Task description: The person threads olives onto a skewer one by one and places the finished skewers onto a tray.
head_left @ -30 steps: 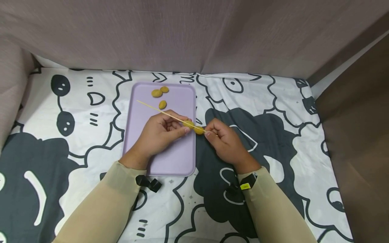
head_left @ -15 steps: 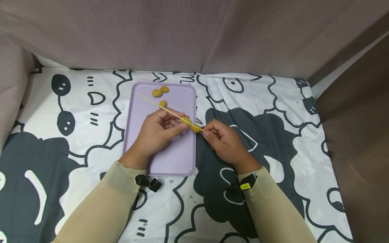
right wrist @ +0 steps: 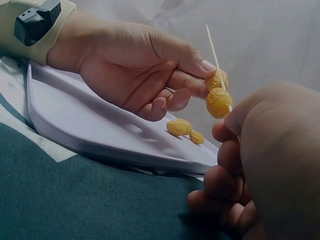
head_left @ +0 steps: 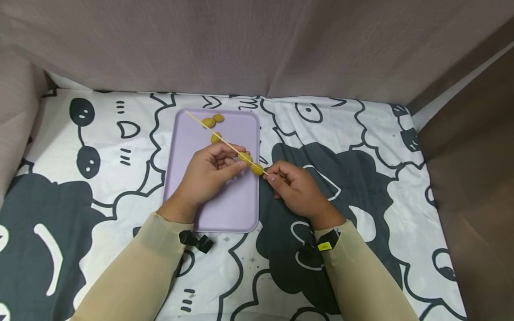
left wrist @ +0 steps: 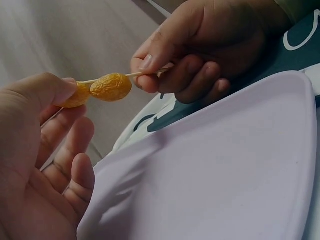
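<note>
Two wrinkled yellow dried fruits sit side by side on a thin wooden skewer (right wrist: 212, 45). My left hand (head_left: 209, 173) pinches the farther fruit (left wrist: 75, 97) between thumb and forefinger, its other fingers loosely bent. Just below it on the stick is the nearer fruit (left wrist: 111, 87), close to my right fingertips. My right hand (head_left: 295, 187) pinches the skewer's short lower end with thumb and forefinger. The long bare end slants up to the far left, over the lilac tray (head_left: 229, 216). Both fruits are held near the tray's right edge in the head view.
Three loose fruits are on the tray: a larger one (head_left: 208, 122) beside a smaller one (head_left: 218, 117), and another (head_left: 216, 137) partly behind the skewer. A cartoon-print cloth (head_left: 132, 169) lies beneath; a grey-brown curtain (head_left: 257, 44) hangs at the back.
The skewer's free tip has swung up toward the tray's far edge, so the stick slants more steeply. The two skewered fruits have shifted slightly left, and the right hand slightly toward the left one.
</note>
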{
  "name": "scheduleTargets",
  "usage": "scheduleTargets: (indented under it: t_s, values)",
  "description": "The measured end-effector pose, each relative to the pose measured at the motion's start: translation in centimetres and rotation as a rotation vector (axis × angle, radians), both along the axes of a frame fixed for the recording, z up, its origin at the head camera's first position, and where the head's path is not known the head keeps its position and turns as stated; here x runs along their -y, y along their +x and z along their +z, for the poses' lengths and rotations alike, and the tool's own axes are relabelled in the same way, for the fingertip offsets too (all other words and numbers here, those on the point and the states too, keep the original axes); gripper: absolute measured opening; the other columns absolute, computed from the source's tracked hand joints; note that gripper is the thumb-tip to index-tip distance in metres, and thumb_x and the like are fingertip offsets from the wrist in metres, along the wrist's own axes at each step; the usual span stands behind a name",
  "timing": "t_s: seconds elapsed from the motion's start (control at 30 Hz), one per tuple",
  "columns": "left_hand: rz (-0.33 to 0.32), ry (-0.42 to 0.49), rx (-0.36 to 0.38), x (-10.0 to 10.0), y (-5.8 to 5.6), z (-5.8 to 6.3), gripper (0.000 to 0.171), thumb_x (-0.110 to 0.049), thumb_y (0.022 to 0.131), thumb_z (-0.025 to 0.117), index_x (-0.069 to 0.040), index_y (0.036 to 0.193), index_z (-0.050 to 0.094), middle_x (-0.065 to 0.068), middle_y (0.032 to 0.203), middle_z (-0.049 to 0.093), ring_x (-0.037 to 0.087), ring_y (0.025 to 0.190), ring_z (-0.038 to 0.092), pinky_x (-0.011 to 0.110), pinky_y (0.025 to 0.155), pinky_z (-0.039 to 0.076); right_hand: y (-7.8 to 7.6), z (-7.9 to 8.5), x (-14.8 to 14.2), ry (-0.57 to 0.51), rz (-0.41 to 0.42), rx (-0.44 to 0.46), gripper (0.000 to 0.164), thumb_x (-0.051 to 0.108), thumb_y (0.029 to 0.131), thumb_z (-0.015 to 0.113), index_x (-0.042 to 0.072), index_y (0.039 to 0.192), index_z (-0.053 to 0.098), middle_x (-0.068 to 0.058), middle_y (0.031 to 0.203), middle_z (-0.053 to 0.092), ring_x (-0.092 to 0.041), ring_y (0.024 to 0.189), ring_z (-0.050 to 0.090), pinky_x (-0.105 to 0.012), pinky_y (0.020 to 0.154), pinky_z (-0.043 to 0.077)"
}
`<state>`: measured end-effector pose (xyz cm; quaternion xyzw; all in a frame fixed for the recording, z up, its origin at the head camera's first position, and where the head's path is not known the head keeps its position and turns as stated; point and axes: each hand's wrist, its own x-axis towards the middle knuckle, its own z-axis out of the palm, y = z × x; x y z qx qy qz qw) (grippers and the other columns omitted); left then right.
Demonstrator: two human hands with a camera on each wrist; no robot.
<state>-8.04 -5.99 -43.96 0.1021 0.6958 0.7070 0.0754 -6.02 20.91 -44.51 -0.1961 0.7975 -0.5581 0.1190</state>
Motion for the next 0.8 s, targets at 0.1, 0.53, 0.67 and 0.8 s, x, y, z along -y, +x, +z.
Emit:
scheduleTargets:
  t_s: [0.1,0.53,0.67,0.8]
  values:
    - [0.009,-0.023,0.013,-0.1,0.1,0.2,0.031,-0.003,0.097,0.087,-0.003,0.128,0.079,0.014,0.112,0.084,0.011,0.088,0.079,0.02,0.072,0.063,0.0,0.1,-0.1,0.018,0.003,-0.005,0.014,0.008,0.115,0.06,0.003,0.117,0.073,-0.006,0.075,0.063,-0.021,0.064,0.063,-0.029,0.059,0.054]
    - [0.125,-0.06,0.111,1.3,-0.5,2.7,0.036,0.0,0.102,0.069,0.002,0.137,0.074,0.014,0.125,0.082,0.027,0.107,0.079,0.023,0.082,0.065,-0.1,-0.4,-0.1,-0.05,-0.009,0.014,0.014,0.008,0.117,0.056,0.0,0.116,0.068,-0.011,0.076,0.06,-0.023,0.064,0.06,-0.03,0.06,0.056]
    - [0.177,-0.049,0.103,2.5,-1.6,3.9,0.035,0.002,0.103,0.063,0.003,0.136,0.074,0.012,0.122,0.082,0.023,0.113,0.078,0.023,0.09,0.066,-0.2,-0.3,-0.1,-0.105,-0.004,0.05,0.017,0.007,0.118,0.054,-0.006,0.118,0.065,-0.014,0.078,0.059,-0.021,0.065,0.059,-0.028,0.061,0.057]
    - [0.209,-0.195,0.03,3.6,-3.2,5.3,0.029,-0.004,0.105,0.066,-0.002,0.132,0.078,0.013,0.12,0.083,0.018,0.108,0.078,0.019,0.092,0.063,-0.2,-0.2,-0.3,-0.145,-0.002,0.072,0.019,0.007,0.118,0.052,-0.009,0.119,0.063,-0.016,0.079,0.058,-0.021,0.066,0.057,-0.028,0.062,0.058]
